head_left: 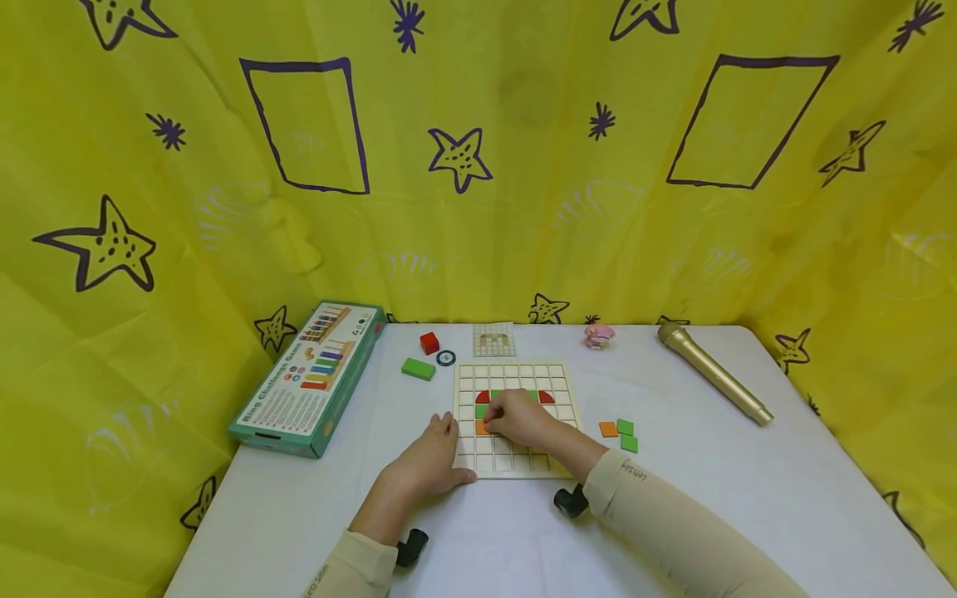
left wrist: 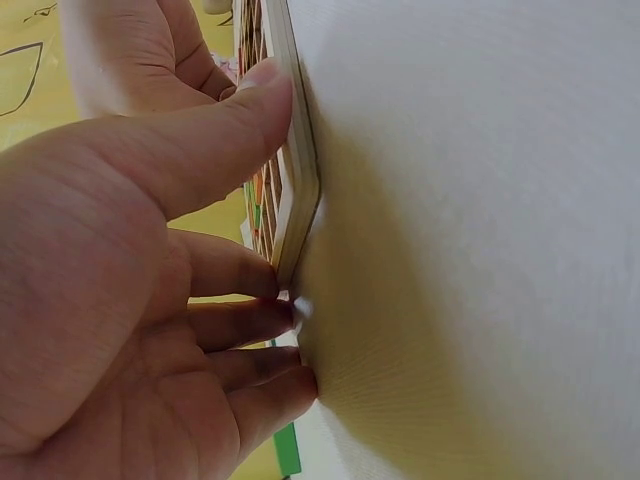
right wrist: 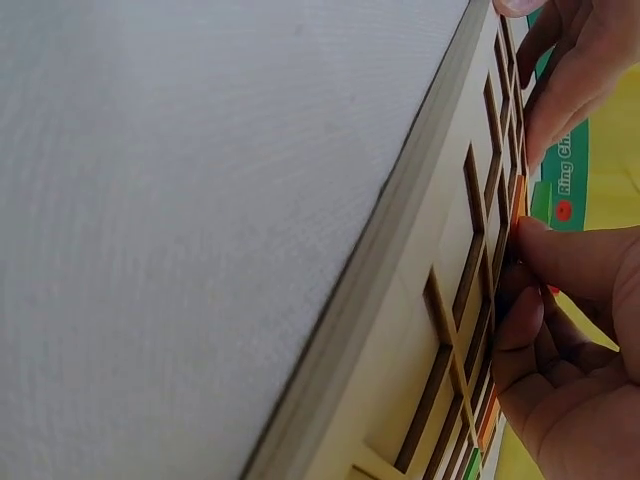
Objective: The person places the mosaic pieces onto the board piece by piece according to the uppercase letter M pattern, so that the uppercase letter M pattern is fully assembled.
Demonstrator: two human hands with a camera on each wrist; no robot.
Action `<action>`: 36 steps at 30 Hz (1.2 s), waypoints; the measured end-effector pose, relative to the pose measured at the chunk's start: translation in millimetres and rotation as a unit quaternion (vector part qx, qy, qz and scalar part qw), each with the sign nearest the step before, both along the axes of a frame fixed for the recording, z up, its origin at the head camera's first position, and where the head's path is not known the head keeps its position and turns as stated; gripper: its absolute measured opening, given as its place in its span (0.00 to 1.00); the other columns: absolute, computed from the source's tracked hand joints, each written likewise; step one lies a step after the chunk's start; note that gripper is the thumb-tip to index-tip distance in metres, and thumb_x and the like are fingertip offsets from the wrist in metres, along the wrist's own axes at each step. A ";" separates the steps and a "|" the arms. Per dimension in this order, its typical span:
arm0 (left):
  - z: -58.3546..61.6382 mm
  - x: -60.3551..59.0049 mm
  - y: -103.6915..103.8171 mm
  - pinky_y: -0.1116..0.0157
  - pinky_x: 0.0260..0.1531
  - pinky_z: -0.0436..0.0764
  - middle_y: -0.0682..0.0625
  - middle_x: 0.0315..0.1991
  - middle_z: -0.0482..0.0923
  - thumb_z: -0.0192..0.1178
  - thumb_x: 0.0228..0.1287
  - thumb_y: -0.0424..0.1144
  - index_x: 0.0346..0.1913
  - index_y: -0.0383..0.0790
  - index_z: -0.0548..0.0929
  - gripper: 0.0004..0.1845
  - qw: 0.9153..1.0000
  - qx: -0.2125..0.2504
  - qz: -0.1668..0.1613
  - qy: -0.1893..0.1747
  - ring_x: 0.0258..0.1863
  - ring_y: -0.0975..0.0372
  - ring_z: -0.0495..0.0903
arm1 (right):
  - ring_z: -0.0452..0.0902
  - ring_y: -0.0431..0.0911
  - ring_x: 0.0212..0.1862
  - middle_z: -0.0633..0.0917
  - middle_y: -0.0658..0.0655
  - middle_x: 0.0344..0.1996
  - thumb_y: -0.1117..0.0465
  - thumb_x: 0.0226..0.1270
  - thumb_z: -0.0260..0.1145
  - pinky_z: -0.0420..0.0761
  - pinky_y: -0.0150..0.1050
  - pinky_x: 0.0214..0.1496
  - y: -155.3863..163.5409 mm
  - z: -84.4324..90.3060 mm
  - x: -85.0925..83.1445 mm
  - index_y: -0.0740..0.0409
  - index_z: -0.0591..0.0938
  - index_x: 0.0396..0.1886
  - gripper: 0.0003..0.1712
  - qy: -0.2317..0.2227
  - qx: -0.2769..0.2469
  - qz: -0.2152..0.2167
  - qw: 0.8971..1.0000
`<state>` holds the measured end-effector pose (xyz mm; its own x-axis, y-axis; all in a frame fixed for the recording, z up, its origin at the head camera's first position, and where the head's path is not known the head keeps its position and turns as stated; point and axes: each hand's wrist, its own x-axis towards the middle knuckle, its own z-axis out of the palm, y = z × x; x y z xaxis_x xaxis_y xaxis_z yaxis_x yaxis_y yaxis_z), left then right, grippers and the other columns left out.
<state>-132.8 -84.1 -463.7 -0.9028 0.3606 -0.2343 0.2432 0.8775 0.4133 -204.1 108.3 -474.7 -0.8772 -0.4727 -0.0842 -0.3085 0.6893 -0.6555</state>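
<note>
A pale wooden grid board (head_left: 467, 382) lies flat on the white table. My left hand (head_left: 426, 461) rests at its near left corner, thumb against the front edge and fairly straight fingers along the left side. Over the board's middle, my right hand (head_left: 523, 419) pinches an orange square tile (head_left: 481, 427) at a left-hand cell, thumb tip right on it in the right wrist view. Just above sits a green tile (head_left: 481, 411). Rounded red tiles (head_left: 483, 398) (head_left: 547, 397) end a row of green ones, partly hidden by the right hand.
Right of the board lie a loose orange tile (head_left: 609, 428) and green tiles (head_left: 625, 426) (head_left: 630, 444). Behind stand a pattern card (head_left: 493, 330), a red cube (head_left: 429, 343), a green block (head_left: 418, 369), a round disc (head_left: 445, 358) and a pink figurine (head_left: 598, 335). A game box (head_left: 310, 378) and gold microphone (head_left: 714, 372) flank them.
</note>
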 end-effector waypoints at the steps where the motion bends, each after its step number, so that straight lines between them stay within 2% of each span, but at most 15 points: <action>1: 0.0 0.0 0.0 0.50 0.71 0.63 0.31 0.76 0.55 0.71 0.61 0.51 0.73 0.21 0.60 0.49 1.000 0.000 0.001 0.000 0.76 0.41 0.52 | 0.75 0.40 0.32 0.83 0.44 0.25 0.64 0.64 0.73 0.79 0.36 0.39 -0.1 0.2 0.2 0.53 0.87 0.28 0.06 0.000 0.002 -0.001 1.000; 17: -1.2 -0.2 0.6 0.49 0.70 0.63 0.32 0.76 0.56 0.72 0.60 0.52 0.73 0.21 0.60 0.50 1.000 0.002 0.004 -0.003 0.76 0.41 0.52 | 0.78 0.40 0.39 0.84 0.43 0.31 0.64 0.65 0.73 0.81 0.42 0.49 3.1 -0.1 2.2 0.54 0.89 0.35 0.01 -0.008 -0.004 0.000 1.000; 25: -2.0 -1.1 1.0 0.49 0.70 0.64 0.32 0.75 0.56 0.72 0.61 0.52 0.73 0.21 0.61 0.50 1.000 0.004 0.004 -0.003 0.76 0.41 0.52 | 0.77 0.40 0.38 0.84 0.43 0.31 0.65 0.65 0.72 0.80 0.42 0.47 10.9 -0.1 3.4 0.53 0.88 0.35 0.02 -0.011 -0.022 0.009 1.000; 36: -2.5 1.0 1.5 0.50 0.69 0.65 0.33 0.76 0.56 0.72 0.59 0.53 0.73 0.23 0.61 0.51 1.000 -0.003 0.017 -0.005 0.77 0.43 0.52 | 0.76 0.41 0.35 0.83 0.44 0.30 0.60 0.65 0.73 0.78 0.40 0.42 30.8 0.4 7.7 0.55 0.87 0.35 0.03 -0.007 -0.032 -0.018 0.999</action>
<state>-131.8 -82.6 -466.2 -0.9121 0.3284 -0.2455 0.2092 0.8876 0.4103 -196.4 139.0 -474.3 -0.8923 -0.4464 -0.0676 -0.2749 0.6561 -0.7028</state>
